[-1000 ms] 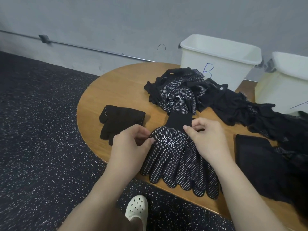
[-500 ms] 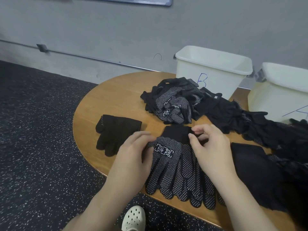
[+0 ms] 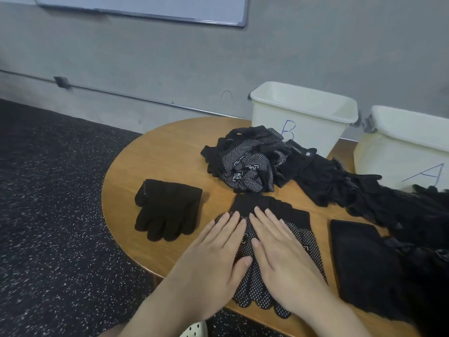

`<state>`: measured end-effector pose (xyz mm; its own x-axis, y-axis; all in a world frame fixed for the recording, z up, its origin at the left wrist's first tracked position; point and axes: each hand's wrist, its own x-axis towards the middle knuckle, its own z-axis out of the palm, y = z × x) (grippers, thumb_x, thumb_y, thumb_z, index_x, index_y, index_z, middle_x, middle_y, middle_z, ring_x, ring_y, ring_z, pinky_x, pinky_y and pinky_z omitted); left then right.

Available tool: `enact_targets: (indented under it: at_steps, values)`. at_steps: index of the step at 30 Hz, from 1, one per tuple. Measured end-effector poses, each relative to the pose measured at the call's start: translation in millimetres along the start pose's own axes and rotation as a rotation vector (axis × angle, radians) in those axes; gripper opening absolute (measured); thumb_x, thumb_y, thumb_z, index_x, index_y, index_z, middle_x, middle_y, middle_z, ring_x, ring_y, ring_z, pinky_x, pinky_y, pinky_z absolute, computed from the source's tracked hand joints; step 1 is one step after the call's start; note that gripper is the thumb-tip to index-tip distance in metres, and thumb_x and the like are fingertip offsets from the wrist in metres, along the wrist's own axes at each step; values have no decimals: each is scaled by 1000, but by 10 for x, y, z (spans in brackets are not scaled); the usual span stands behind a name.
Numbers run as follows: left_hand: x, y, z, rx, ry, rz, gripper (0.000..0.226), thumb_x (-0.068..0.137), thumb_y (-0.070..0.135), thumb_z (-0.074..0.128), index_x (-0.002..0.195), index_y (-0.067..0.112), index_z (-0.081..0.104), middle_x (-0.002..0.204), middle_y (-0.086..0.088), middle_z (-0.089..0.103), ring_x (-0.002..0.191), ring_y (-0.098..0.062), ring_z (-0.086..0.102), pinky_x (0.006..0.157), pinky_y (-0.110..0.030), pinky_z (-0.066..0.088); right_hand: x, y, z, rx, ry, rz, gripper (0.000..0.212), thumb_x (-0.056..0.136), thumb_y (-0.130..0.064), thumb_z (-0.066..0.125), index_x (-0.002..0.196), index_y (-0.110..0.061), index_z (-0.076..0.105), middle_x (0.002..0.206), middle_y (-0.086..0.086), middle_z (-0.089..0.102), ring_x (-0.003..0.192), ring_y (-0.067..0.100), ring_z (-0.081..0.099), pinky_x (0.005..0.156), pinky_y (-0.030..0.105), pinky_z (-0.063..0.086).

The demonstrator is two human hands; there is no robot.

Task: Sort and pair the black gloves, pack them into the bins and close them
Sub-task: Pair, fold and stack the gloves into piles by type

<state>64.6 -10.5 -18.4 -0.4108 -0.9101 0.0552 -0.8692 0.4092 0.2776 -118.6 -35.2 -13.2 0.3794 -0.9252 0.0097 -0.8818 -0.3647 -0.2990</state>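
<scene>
Two bare hands lie flat on a black glove with white dots (image 3: pixel 272 283) that rests on the round brown wooden table (image 3: pixel 170 152), at its near edge. The left hand (image 3: pixel 213 259) and the right hand (image 3: pixel 281 261) are side by side, and all the fingers (image 3: pixel 269 217) are straight and spread, pressing down on the dotted glove and gripping nothing. The glove's black cuff points away from the person, and its fingertips hang over the table edge. Left of the dotted glove, a little apart from it, lies a plain black glove pair (image 3: pixel 167 210), flat on the wood. Behind the dotted glove sits a messy heap of black gloves (image 3: pixel 247 161), some with white dots, and more black gloves (image 3: pixel 364 190) trail off to the right of the heap. Right of the dotted glove lies a flat black cloth piece (image 3: pixel 362 261). Behind the heap stands a white plastic bin marked B (image 3: pixel 315 132), open at the top. To the right of that one stands a white plastic bin marked A (image 3: pixel 398 161), also open. Below the table a white shoe with holes (image 3: pixel 194 330) shows on the dark speckled floor (image 3: pixel 53 215).
</scene>
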Motion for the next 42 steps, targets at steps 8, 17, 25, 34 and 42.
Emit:
enact_targets:
  at_steps: [8,17,25,34,42]
  values:
    - [-112,14,-77,31,-82,24,88,97,78,15,159,30,-26,164,15,-35,146,3,-38,126,-28,-16,-34,61,-40,-32,-18,-8,58,107,-47,4,162,-34,-8,166,-24,-19,145,-12,-29,118,17,-20]
    - [-181,-49,-175,-37,-153,36,115,78,98,31,157,38,-27,158,27,-41,141,9,-41,124,-27,-18,-34,91,-32,13,24,-21,58,108,-47,9,164,-34,1,168,-23,-10,148,-12,-22,116,13,-21]
    - [-182,-139,-237,-422,149,-11,52,80,66,71,128,46,63,146,37,39,146,11,27,122,-22,25,-16,131,-41,53,27,-13,59,107,-47,12,164,-33,5,168,-23,-7,149,-11,-19,116,12,-20]
    - [-189,-43,-255,-439,33,-19,37,64,63,85,89,41,70,126,33,44,134,0,36,115,-25,27,-21,119,-40,48,28,-6,60,107,-46,11,165,-32,7,169,-21,-5,151,-9,-17,118,15,-18]
    - [-234,43,-251,-472,0,7,12,82,47,83,83,37,77,132,33,47,140,-3,34,119,-36,24,-17,113,-33,50,36,-2,62,105,-47,11,165,-31,11,169,-21,-2,150,-10,-15,119,15,-16]
